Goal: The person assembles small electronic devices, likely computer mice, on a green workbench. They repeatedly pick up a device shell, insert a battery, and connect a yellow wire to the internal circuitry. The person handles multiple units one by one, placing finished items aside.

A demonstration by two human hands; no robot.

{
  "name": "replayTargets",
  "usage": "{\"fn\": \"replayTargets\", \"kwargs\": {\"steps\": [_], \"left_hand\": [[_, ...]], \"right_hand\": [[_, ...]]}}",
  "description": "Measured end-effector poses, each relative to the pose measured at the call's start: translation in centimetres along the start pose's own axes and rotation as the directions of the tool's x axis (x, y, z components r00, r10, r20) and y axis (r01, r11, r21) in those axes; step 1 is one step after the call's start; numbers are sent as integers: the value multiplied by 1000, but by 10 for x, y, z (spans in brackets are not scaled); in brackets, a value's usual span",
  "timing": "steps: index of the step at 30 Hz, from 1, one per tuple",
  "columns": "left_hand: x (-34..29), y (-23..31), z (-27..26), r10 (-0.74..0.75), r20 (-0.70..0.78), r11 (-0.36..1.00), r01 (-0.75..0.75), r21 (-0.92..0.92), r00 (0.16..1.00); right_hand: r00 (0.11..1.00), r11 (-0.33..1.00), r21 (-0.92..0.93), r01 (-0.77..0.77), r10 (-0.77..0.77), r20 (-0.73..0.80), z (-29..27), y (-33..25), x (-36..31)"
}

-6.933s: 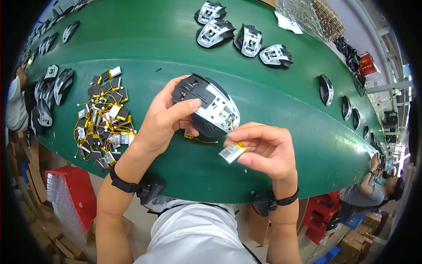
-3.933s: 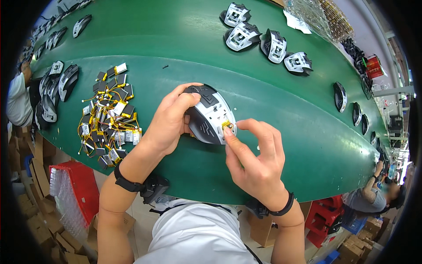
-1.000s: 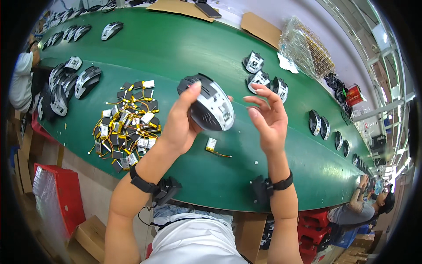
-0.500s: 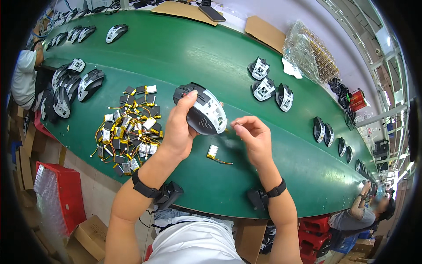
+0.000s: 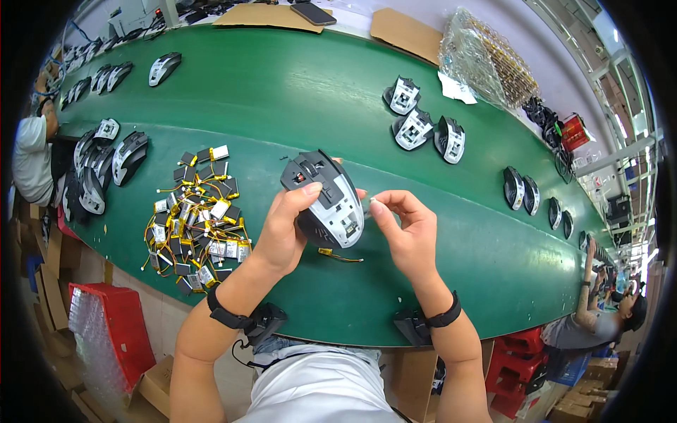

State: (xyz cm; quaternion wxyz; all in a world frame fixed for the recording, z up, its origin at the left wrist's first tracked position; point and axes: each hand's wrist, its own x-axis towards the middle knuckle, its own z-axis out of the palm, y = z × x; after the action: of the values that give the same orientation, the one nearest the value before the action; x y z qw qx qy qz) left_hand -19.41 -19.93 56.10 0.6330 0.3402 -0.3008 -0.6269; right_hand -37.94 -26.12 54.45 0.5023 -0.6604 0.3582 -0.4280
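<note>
My left hand (image 5: 282, 229) grips a black and silver-white computer mouse (image 5: 338, 218), thumb on its upper shell and fingers wrapped beneath. The mouse is tilted, with cut-outs showing in its pale section. Close to the mouse's right side, my right hand (image 5: 407, 229) has thumb and forefinger pinched together. A small whitish bit shows at those fingertips, too small to name. Below the mouse lies a single battery with wires (image 5: 338, 256), its body mostly hidden by the mouse. To the left of my left hand spreads a pile of small wired battery packs (image 5: 194, 236).
Several mice (image 5: 95, 166) are grouped at the left, and a few more (image 5: 412, 129) stand on the green bench (image 5: 282, 77) at the back right. Flat cardboard (image 5: 405, 35), a phone (image 5: 312, 14) and a bubble-wrap bundle (image 5: 483, 60) line the far edge. Other people sit at both ends.
The mouse has come down slightly and turned more upright in my left hand, now covering most of the single battery. My right fingertips have moved closer to its side. The whole view has shifted a little.
</note>
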Motion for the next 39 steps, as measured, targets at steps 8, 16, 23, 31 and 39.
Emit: {"fn": "replayTargets", "kwargs": {"steps": [8,16,23,31,39], "left_hand": [[-2,2,5,39,102,993,-50,108,994],[-4,0,3,-33,134,995,20,100,990],[-3,-5,-1,-67,96,981,48,190,993],[-3,-9,6,-4,-19,982,8,188,1000],[-6,-10,2,-48,75,985,35,167,996]], "right_hand": [[975,909,359,-211,171,141,0,-8,-14],[889,843,335,-422,311,338,-18,-20,-13],[999,965,-257,45,-40,25,-12,-12,-16],[975,911,-362,197,-221,-26,-7,-4,-9],[981,986,-28,-162,164,102,-14,-3,-15]]}}
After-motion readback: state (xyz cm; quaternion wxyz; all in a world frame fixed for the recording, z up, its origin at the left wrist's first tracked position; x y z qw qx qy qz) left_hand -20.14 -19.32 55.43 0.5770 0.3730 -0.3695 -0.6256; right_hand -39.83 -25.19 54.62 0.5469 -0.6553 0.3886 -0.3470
